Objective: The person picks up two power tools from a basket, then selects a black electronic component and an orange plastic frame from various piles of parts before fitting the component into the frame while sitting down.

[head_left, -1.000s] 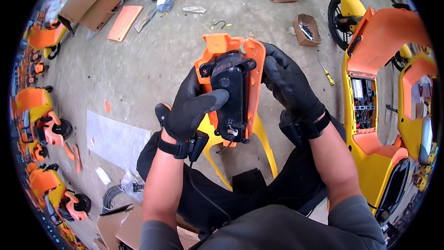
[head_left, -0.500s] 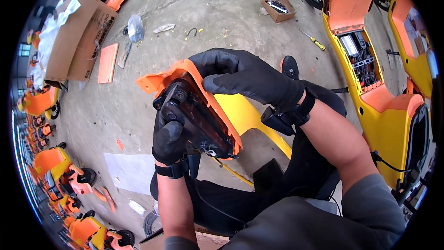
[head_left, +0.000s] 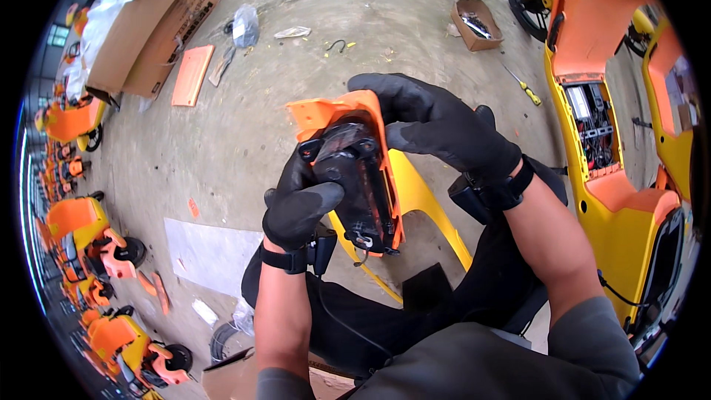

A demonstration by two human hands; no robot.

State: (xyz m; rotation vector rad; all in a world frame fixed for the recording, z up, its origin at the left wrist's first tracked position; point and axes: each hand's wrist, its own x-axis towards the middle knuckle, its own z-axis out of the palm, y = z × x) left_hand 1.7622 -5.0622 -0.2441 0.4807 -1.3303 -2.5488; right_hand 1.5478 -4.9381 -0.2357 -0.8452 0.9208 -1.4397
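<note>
Both my hands wear black gloves and hold one assembly above my lap. My left hand (head_left: pixel 300 207) grips the glossy black housing (head_left: pixel 348 189) from its left side, thumb lying across its face. Behind and beside that housing sits an orange plastic panel (head_left: pixel 337 107), its flange sticking out at the top. My right hand (head_left: pixel 437 118) pinches the panel's upper right edge; some of its fingertips are hidden behind it. A small connector with a short cable (head_left: pixel 361 241) shows at the housing's lower end. Below the assembly, a yellow plastic frame (head_left: pixel 418 192) rests near my legs.
An orange-and-yellow scooter body (head_left: pixel 592 133) with an open wiring bay stands at right. On the concrete floor lie a screwdriver (head_left: pixel 529 92), a small box of tools (head_left: pixel 478 26), an orange panel (head_left: pixel 192 75) and a white sheet (head_left: pixel 211 255). A large carton (head_left: pixel 152 37) stands at far left.
The assembly has turned more upright, with its black face toward me. It and both hands sit further right in the picture. The surroundings have shifted as the view moved.
</note>
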